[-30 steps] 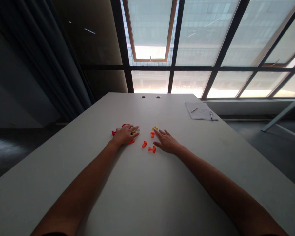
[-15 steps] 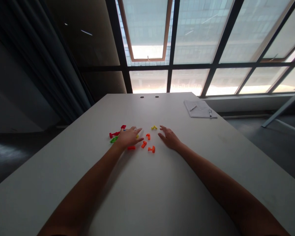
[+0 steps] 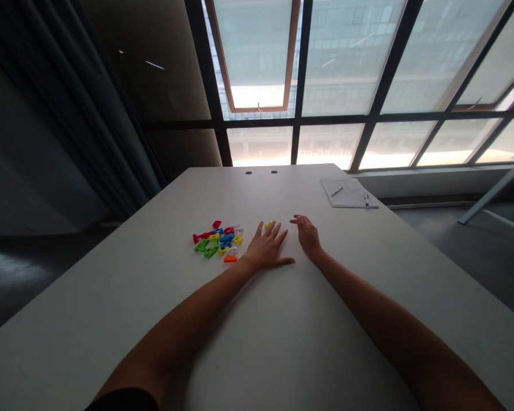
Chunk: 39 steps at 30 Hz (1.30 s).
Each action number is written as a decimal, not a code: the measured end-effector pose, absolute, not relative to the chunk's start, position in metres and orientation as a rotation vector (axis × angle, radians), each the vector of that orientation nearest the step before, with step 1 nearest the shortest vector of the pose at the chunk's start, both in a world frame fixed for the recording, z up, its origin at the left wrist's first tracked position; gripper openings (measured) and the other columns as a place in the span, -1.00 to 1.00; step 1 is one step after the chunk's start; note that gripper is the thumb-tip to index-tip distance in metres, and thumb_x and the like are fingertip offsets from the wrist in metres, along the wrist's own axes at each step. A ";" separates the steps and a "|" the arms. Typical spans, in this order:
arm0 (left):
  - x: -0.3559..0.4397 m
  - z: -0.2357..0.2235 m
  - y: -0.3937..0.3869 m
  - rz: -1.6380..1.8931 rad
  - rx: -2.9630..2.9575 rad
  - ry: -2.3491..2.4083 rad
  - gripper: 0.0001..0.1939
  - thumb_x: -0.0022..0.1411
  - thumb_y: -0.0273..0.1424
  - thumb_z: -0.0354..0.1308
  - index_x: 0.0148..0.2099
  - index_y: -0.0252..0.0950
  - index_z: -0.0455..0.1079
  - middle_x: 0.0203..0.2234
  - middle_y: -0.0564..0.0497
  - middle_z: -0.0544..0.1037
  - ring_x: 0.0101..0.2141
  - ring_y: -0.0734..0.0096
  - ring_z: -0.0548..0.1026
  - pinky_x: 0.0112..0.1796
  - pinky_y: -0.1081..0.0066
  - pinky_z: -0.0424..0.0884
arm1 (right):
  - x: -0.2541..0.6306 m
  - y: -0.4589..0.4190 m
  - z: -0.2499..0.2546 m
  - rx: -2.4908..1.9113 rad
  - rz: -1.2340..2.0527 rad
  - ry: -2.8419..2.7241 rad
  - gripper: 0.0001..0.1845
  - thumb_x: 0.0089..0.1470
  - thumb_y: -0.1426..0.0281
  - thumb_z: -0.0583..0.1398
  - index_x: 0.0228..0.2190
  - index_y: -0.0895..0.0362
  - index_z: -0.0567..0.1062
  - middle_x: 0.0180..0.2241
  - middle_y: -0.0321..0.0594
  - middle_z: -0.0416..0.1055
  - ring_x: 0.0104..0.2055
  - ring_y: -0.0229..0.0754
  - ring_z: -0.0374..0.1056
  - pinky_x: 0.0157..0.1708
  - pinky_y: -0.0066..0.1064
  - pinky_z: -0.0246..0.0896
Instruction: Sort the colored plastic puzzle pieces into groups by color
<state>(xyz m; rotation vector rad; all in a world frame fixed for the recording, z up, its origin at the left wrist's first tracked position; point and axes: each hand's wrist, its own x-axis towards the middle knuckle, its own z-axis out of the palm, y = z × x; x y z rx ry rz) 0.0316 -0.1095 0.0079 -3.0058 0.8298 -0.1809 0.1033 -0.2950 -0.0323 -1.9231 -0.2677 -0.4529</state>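
Person's two bare hands on a white table (image 3: 282, 342) — the left hand (image 3: 265, 248) flat, fingers spread, empty, just right of a loose cluster of red, blue, green and yellow plastic pieces (image 3: 217, 242); the right hand (image 3: 307, 236) resting on its edge, fingers loosely curled, holding nothing. A small yellow piece (image 3: 268, 225) lies just beyond the left fingertips. Farther off, to the right: a notepad (image 3: 346, 193) with a pen (image 3: 366, 200) on it — beyond, the tall window (image 3: 329, 68).

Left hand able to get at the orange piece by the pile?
Likely yes. The orange piece lies at the near edge of the coloured plastic pieces, just beside the left hand, with no other piece seemingly between them.
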 end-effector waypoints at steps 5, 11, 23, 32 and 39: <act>0.062 0.007 -0.097 -0.102 -3.034 0.658 -0.01 0.38 0.32 -0.19 0.55 -0.27 0.12 0.50 -0.27 0.13 0.50 -0.20 -0.02 0.42 -0.32 -0.31 | 0.103 -0.297 -0.029 -1.887 -0.466 -0.132 -0.34 0.34 -0.07 -0.11 -0.06 0.13 0.54 -0.15 0.00 0.68 -0.02 0.06 0.54 0.08 -0.13 0.30; 0.051 0.008 -0.069 -0.253 -3.053 0.561 -0.36 0.48 0.08 -0.01 0.35 -0.22 0.40 0.36 -0.28 0.39 0.37 -0.14 0.27 0.38 -0.32 -0.07 | 0.102 -0.295 -0.030 -1.906 -0.372 -0.161 -0.42 0.33 -0.02 -0.07 -0.08 0.08 0.56 -0.16 -0.05 0.69 -0.01 0.03 0.55 0.07 -0.18 0.31; 0.036 0.013 0.002 -0.513 -3.082 0.609 -0.68 0.45 -0.23 0.06 -0.05 -0.19 0.63 0.05 -0.16 0.65 0.08 0.01 0.55 0.16 0.01 0.36 | 0.103 -0.297 -0.030 -2.002 -0.325 -0.192 -0.52 0.31 0.06 0.00 -0.14 0.05 0.60 -0.20 -0.13 0.69 -0.06 0.00 0.56 0.04 -0.20 0.33; 0.021 0.009 -0.009 -0.595 -3.093 0.769 -0.56 0.38 -0.25 0.16 0.26 -0.19 0.50 0.20 -0.14 0.57 0.22 0.00 0.48 0.27 0.00 0.31 | 0.102 -0.296 -0.029 -2.051 -0.324 -0.223 -0.59 0.28 0.11 0.05 -0.18 0.06 0.61 -0.21 -0.12 0.69 -0.12 -0.01 0.56 -0.01 -0.22 0.34; 0.004 0.010 -0.023 -0.717 -3.009 0.622 -0.67 0.49 -0.24 0.07 -0.17 -0.23 0.63 -0.14 -0.20 0.70 0.18 -0.11 0.50 0.28 -0.17 0.24 | 0.101 -0.296 -0.027 -2.070 -0.305 -0.249 -0.62 0.28 0.15 0.07 -0.21 0.05 0.62 -0.21 -0.14 0.69 -0.11 -0.03 0.56 -0.02 -0.24 0.36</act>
